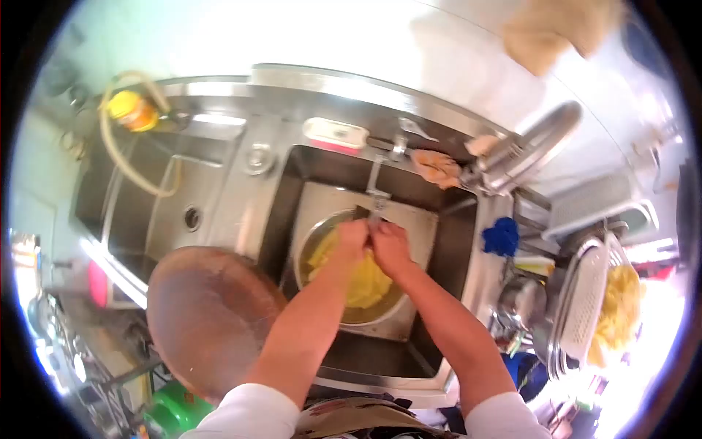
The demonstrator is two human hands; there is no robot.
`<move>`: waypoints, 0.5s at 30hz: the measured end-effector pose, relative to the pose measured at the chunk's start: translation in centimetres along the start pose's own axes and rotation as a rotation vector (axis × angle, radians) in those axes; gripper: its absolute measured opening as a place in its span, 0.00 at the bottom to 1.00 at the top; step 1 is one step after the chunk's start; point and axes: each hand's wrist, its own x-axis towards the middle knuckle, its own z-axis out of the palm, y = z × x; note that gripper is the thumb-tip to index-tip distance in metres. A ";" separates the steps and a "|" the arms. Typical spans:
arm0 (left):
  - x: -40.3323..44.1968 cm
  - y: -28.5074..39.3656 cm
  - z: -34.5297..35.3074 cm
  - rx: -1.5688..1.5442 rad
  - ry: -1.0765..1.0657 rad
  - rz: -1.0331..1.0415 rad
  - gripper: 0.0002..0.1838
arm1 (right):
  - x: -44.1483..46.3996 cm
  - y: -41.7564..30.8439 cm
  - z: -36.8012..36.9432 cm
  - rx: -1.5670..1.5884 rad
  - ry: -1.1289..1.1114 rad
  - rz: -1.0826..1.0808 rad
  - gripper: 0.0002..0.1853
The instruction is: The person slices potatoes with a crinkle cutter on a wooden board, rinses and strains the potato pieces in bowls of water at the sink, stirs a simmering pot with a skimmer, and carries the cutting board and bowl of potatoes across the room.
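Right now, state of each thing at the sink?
Metal bowl: upright, holding yellow pieces
Left hand: looks curled, above bowl; grip unclear
Right hand: looks curled, close to left hand; grip unclear
Tap: flow unclear
Hose: curved, one end in left basin
Drain: no plug visible
Blue cloth or scrubber: bunched up
Round brown board: tilt unclear

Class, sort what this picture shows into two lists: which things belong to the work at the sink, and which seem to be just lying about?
In the work:
- left hand and right hand, close together below the tap
- metal bowl
- yellow pieces
- sink

Apparently just lying about:
- large brown disc
- yellow-lidded jar
- blue bundle
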 end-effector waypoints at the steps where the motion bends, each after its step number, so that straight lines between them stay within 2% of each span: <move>1: 0.2 -1.2 -0.1 -0.222 0.017 -0.033 0.08 | -0.3 -0.5 -0.8 0.103 -0.065 0.058 0.18; 2: 0.4 -2.3 -0.2 -0.444 0.041 -0.061 0.07 | -1.3 0.0 -0.7 0.144 0.052 0.047 0.20; 3: -1.3 2.9 -3.2 -0.543 0.017 -0.168 0.07 | -2.3 0.2 -0.5 0.179 0.167 0.047 0.22; 6: -2.8 9.8 -7.3 -0.662 -0.094 -0.469 0.07 | -4.1 -0.1 -0.3 0.353 0.310 0.425 0.23; 7: -2.8 10.2 -8.2 -0.667 -0.128 -0.567 0.07 | -4.2 -0.8 -0.8 0.734 0.188 0.709 0.22; 9: -2.9 7.6 -9.2 -0.489 -0.196 -0.235 0.13 | -4.3 -2.7 -2.2 1.497 -0.131 1.249 0.20; 11: -3.3 9.9 -9.4 -0.543 -0.095 -0.556 0.14 | -5.6 -1.9 1.6 1.734 -0.165 1.250 0.16; 12: -3.5 9.0 -8.5 -0.720 -0.065 -0.542 0.18 | -5.9 -1.5 2.8 1.851 -0.180 1.247 0.14; 15: -3.8 8.7 -10.9 -0.634 -0.085 -0.528 0.24 | -5.2 -2.8 3.4 1.910 -0.165 1.189 0.11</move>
